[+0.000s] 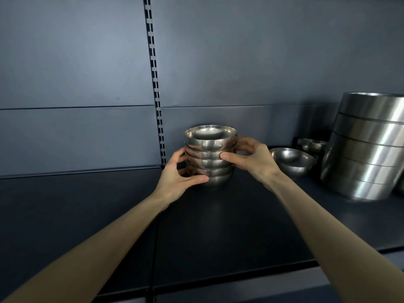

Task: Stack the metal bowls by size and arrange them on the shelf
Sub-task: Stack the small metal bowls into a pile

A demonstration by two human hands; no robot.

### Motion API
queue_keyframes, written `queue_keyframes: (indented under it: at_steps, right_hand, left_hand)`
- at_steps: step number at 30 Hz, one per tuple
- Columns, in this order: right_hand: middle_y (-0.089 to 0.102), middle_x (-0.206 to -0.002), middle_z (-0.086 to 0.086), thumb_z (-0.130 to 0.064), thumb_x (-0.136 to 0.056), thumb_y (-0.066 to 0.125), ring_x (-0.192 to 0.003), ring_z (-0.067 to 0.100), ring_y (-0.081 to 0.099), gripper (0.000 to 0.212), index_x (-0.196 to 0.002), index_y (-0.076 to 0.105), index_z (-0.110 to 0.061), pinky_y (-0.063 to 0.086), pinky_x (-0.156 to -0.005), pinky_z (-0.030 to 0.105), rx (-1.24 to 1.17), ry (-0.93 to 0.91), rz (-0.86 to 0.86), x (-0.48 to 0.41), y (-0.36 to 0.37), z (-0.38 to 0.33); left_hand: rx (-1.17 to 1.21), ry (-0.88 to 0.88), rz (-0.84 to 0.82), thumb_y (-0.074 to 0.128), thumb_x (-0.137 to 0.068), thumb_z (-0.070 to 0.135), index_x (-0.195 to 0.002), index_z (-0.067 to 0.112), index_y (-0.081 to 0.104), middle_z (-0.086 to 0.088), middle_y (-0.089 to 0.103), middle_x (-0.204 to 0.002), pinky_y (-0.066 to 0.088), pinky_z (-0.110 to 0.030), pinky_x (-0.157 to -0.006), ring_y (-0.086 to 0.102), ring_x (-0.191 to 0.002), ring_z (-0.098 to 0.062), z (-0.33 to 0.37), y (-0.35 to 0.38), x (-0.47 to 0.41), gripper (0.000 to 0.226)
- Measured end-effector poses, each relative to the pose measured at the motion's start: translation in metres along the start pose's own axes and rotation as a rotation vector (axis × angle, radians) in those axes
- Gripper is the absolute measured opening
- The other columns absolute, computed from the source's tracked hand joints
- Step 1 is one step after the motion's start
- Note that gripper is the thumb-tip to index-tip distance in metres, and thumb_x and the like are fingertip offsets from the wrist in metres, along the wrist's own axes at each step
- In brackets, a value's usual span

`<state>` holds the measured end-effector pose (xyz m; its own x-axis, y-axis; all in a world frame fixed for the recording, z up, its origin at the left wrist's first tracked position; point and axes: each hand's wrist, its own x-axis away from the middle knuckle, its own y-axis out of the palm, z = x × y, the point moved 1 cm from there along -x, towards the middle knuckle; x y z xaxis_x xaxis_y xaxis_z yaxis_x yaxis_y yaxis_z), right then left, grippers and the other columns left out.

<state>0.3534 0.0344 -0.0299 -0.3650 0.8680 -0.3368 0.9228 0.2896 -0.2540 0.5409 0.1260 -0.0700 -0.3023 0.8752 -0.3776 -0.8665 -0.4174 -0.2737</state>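
Spanning the view, the shelf (218, 226) bears the large-bowl stack (367, 149) at three o'clock and the small-bowl stack (209, 147) at centre, gripped at its nine o'clock by the left hand (177, 178), at three by the right hand (251, 158).

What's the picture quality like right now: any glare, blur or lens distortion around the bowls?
Head view: dim, cool light with no hard shadows. White glare streaks run down the big stack at right, while the small stack shows only soft highlights. Wide-angle distortion makes the slotted rail and the big stack lean. Everything looks slightly soft, with no strong motion blur.
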Motion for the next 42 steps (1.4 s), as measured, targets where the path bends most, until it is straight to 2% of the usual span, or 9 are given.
queue_keyframes:
  at_steps: [6, 10, 15, 21, 26, 33, 36, 39, 42]
  right_hand:
    - [0.068, -0.113, -0.006, -0.059, -0.039, 0.085, -0.109, 0.013, 0.063, 0.091, -0.119, 0.059, -0.023, 0.051, -0.098, 0.043, -0.012, 0.008, -0.025, -0.003, -0.001, 0.002]
    - [0.067, -0.113, -0.005, -0.056, -0.040, 0.085, -0.109, 0.013, 0.063, 0.083, -0.113, 0.059, -0.027, 0.051, -0.098, 0.042, -0.025, 0.011, -0.034, -0.009, 0.000, 0.004]
    - [0.067, -0.112, -0.005, -0.042, -0.055, 0.088, -0.109, 0.013, 0.063, 0.068, -0.114, 0.059, -0.025, 0.051, -0.098, 0.043, -0.039, 0.001, -0.049, -0.016, 0.001, 0.008]
    - [0.066, -0.112, -0.005, -0.035, -0.061, 0.088, -0.110, 0.013, 0.062, 0.058, -0.111, 0.058, -0.028, 0.051, -0.099, 0.043, -0.045, -0.009, -0.053, -0.020, 0.002, 0.011]
    - [0.066, -0.112, -0.006, -0.037, -0.059, 0.088, -0.110, 0.013, 0.063, 0.054, -0.103, 0.058, -0.034, 0.050, -0.099, 0.043, -0.051, -0.012, -0.050, -0.021, 0.002, 0.012]
    - [0.066, -0.113, -0.004, -0.033, -0.063, 0.087, -0.110, 0.013, 0.063, 0.060, -0.116, 0.060, -0.022, 0.051, -0.098, 0.042, -0.049, 0.009, -0.031, -0.017, 0.002, 0.010]
    - [0.066, -0.114, -0.001, -0.030, -0.065, 0.087, -0.110, 0.013, 0.062, 0.058, -0.116, 0.060, -0.020, 0.051, -0.098, 0.042, -0.048, 0.013, -0.037, -0.017, 0.002, 0.009]
    - [0.066, -0.115, -0.002, -0.031, -0.065, 0.087, -0.110, 0.012, 0.062, 0.063, -0.120, 0.059, -0.018, 0.051, -0.098, 0.042, -0.043, 0.018, -0.039, -0.018, 0.002, 0.010]
    - [0.066, -0.115, -0.002, -0.034, -0.064, 0.087, -0.112, 0.013, 0.062, 0.060, -0.116, 0.059, -0.022, 0.050, -0.099, 0.042, -0.035, 0.024, -0.046, -0.018, 0.002, 0.010]
  left_hand:
    - [-0.004, -0.009, -0.006, 0.084, -0.052, 0.038, -0.143, 0.022, 0.034, 0.006, 0.052, -0.129, 0.044, -0.040, -0.105, 0.051, -0.123, -0.013, -0.003, -0.001, -0.003, 0.105]
    - [-0.006, -0.006, -0.016, 0.084, -0.056, 0.035, -0.143, 0.021, 0.034, 0.003, 0.051, -0.132, 0.044, -0.034, -0.104, 0.048, -0.125, -0.009, -0.003, -0.001, -0.007, 0.102]
    - [0.032, -0.027, -0.011, 0.085, -0.056, 0.047, -0.142, 0.024, 0.037, 0.004, 0.054, -0.130, 0.046, -0.038, -0.103, 0.052, -0.123, -0.012, -0.005, -0.003, -0.009, 0.101]
    - [0.074, -0.018, -0.013, 0.079, -0.061, 0.037, -0.141, 0.021, 0.037, 0.006, 0.054, -0.127, 0.049, -0.043, -0.100, 0.055, -0.119, -0.015, -0.002, -0.002, -0.010, 0.092]
    - [0.097, -0.012, -0.007, 0.078, -0.072, 0.019, -0.141, 0.021, 0.037, 0.009, 0.055, -0.122, 0.053, -0.034, -0.093, 0.058, -0.115, -0.015, -0.002, -0.001, -0.010, 0.080]
    - [0.122, -0.023, -0.008, 0.077, -0.075, 0.013, -0.143, 0.021, 0.035, 0.009, 0.054, -0.125, 0.053, -0.032, -0.091, 0.061, -0.113, -0.018, -0.001, 0.000, -0.010, 0.080]
    - [0.113, -0.030, -0.010, 0.079, -0.071, 0.019, -0.143, 0.021, 0.034, 0.006, 0.053, -0.127, 0.052, -0.037, -0.094, 0.060, -0.115, -0.020, -0.002, -0.001, -0.010, 0.085]
    - [0.095, -0.036, -0.012, 0.080, -0.061, 0.034, -0.143, 0.021, 0.034, 0.003, 0.053, -0.129, 0.050, -0.045, -0.097, 0.057, -0.118, -0.022, -0.003, -0.002, -0.010, 0.095]
    - [0.091, -0.039, -0.019, 0.080, -0.058, 0.038, -0.143, 0.022, 0.035, 0.002, 0.053, -0.129, 0.049, -0.044, -0.098, 0.056, -0.119, -0.020, -0.003, -0.002, -0.011, 0.097]
